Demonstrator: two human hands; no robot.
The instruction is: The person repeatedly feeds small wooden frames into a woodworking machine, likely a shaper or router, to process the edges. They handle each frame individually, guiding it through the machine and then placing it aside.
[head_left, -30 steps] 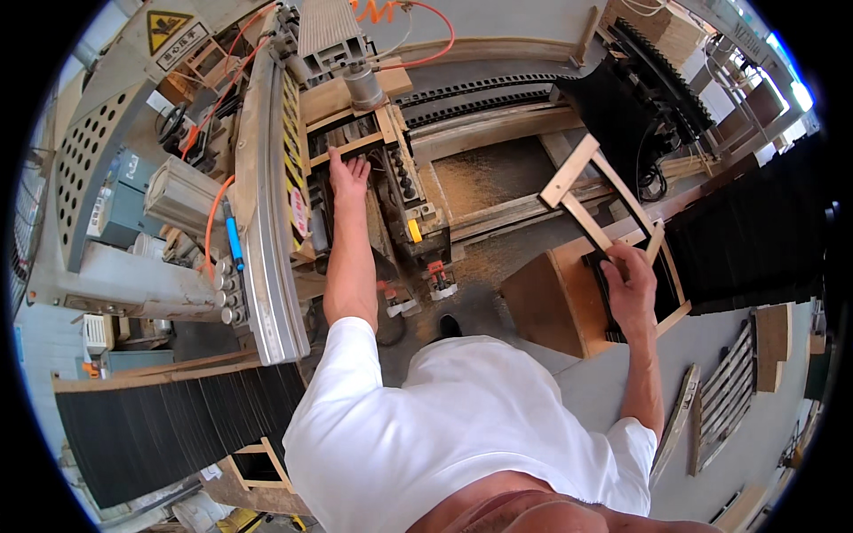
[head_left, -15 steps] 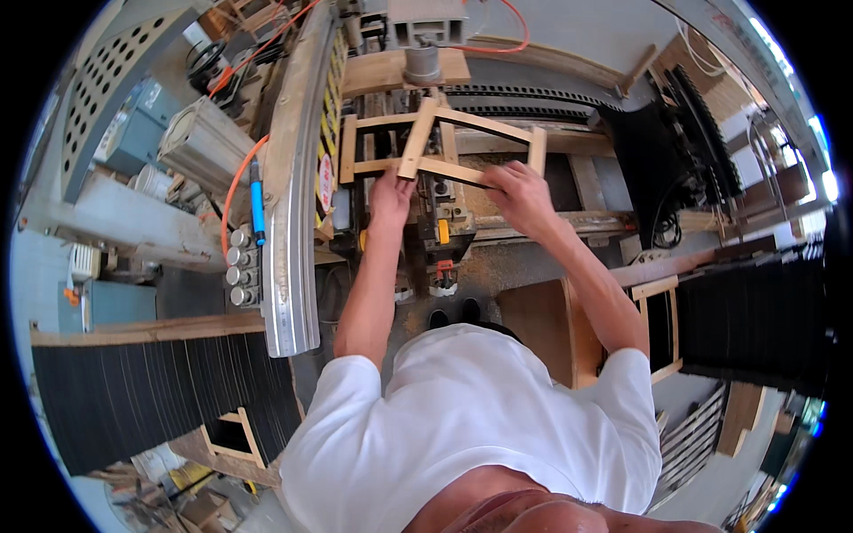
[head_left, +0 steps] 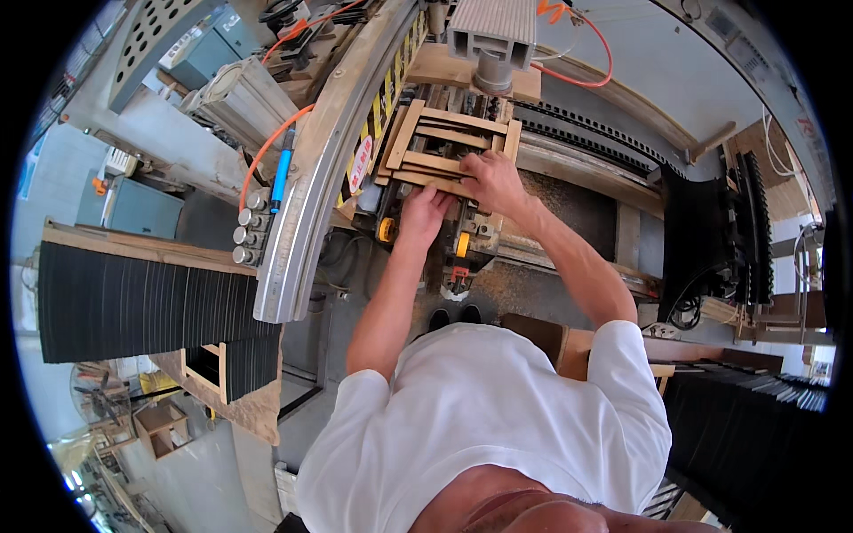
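Two rectangular light-wood frames lie one over the other on a machine bed, under a metal press head (head_left: 493,71). The upper wooden frame (head_left: 409,133) sits nearly square over the lower wooden frame (head_left: 426,184), whose near rail sticks out toward me. My right hand (head_left: 494,184) is closed on the right part of the near rails, fingers bent over the wood. Against the near rail, left of it, my left hand (head_left: 425,216) has curled fingers gripping the edge; part of its grip is hidden by the wood. Yellow-and-black clamp parts (head_left: 462,245) stand just below the frames.
A metal beam (head_left: 329,169) with striped tape runs along the left side, bearing round knobs (head_left: 252,222) and an orange air hose (head_left: 258,151). Stacks of black-panelled frames stand at left (head_left: 142,302) and right (head_left: 737,426). Cable chains (head_left: 586,138) run behind right.
The upper frame has turned and shifted left, from askew to nearly lined up over the lower one. My hands have come closer together. The whole view has turned somewhat.
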